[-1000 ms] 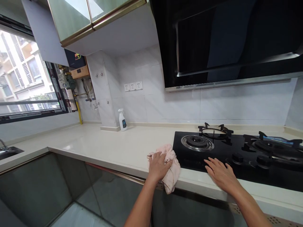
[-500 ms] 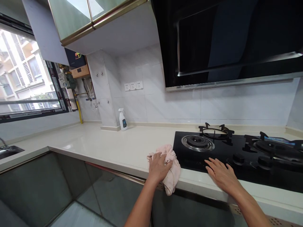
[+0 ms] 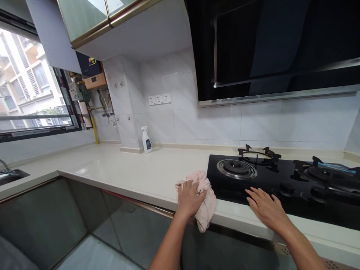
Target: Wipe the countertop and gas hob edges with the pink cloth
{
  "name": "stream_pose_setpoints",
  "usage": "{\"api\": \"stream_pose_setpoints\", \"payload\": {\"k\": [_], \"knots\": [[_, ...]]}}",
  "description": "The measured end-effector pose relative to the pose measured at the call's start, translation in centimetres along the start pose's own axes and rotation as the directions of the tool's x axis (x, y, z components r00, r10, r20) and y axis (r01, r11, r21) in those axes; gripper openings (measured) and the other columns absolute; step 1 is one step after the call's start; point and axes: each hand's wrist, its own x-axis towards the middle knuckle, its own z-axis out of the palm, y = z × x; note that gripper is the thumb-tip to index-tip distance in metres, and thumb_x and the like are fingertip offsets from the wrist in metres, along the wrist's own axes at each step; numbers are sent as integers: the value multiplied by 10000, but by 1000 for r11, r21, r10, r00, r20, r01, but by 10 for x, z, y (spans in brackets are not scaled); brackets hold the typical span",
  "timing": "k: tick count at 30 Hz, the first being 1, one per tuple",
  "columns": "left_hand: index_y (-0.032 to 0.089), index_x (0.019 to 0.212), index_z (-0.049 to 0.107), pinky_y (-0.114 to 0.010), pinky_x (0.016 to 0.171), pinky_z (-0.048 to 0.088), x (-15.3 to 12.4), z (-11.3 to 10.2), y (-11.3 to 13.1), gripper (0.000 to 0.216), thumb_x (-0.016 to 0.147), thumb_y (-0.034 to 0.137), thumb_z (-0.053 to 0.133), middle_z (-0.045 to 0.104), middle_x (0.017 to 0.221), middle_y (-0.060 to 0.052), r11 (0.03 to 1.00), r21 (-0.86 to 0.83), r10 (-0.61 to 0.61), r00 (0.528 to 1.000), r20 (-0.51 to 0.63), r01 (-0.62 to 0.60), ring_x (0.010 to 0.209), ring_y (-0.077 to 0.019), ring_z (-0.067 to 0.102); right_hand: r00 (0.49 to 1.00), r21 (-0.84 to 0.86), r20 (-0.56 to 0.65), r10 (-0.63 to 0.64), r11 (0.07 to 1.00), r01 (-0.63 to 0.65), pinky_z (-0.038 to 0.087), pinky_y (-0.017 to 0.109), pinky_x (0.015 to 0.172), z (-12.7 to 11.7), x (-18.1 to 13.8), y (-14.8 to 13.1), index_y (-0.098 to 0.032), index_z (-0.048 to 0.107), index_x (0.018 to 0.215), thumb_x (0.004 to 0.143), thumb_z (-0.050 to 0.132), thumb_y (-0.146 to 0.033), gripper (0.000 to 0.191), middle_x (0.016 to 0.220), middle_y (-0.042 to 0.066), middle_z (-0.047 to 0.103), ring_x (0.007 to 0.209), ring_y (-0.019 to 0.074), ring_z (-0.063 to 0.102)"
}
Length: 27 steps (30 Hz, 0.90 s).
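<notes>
My left hand (image 3: 190, 199) rests on a bunched pale pink cloth (image 3: 206, 210) with its fingers curled over it. The cloth lies on the countertop beside the stove's left edge, and part of it hangs over the counter's front. My right hand (image 3: 267, 210) lies palm down with fingers apart at the front edge of the black gas stove (image 3: 227, 189), left of the control knobs (image 3: 287, 188). On the stove's left burner (image 3: 236, 168) there is no pan support; a black pan support (image 3: 257, 157) sits behind it.
A white spray bottle (image 3: 146, 140) stands at the back of the white countertop (image 3: 126, 168), near the wall column. Above the stove hangs a black range hood (image 3: 267, 52). A sink (image 3: 12, 176) is at the far left, below the window (image 3: 30, 82).
The camera view has shifted slightly. Both hands and the cloth stay in nearly the same places on the counter and stove.
</notes>
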Motion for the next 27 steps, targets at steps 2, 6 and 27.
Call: {"api": "stream_pose_setpoints", "payload": {"k": [2, 6, 27], "knots": [[285, 1286, 631, -515, 1141, 321, 0, 0, 0, 446, 962, 557, 487, 564, 1442, -78, 1000, -2, 4, 1000, -2, -4, 1354, -300, 455, 1000, -13, 19, -1, 1000, 2, 276, 587, 1167, -1, 1, 0, -275, 559, 1451, 981, 216, -428, 601, 1542, 34, 477, 1452, 287, 373], [287, 1272, 636, -522, 1138, 324, 0, -2, 1, 429, 963, 550, 497, 563, 1443, -81, 1000, -2, 6, 1000, -4, -6, 1359, -296, 454, 999, -25, 41, -2, 1000, 3, 281, 588, 1165, -5, 1, -1, -277, 545, 1464, 984, 212, -438, 605, 1553, 30, 464, 1452, 290, 373], [316, 1478, 493, -563, 1064, 416, 26, -47, -90, 584, 991, 628, 422, 563, 1478, -117, 990, 139, 1, 964, 267, -40, 1364, -327, 507, 969, 410, -205, -138, 887, 213, 358, 507, 1161, -43, 27, -48, -251, 614, 1361, 1016, 235, -554, 595, 1482, 86, 533, 1378, 253, 472]]}}
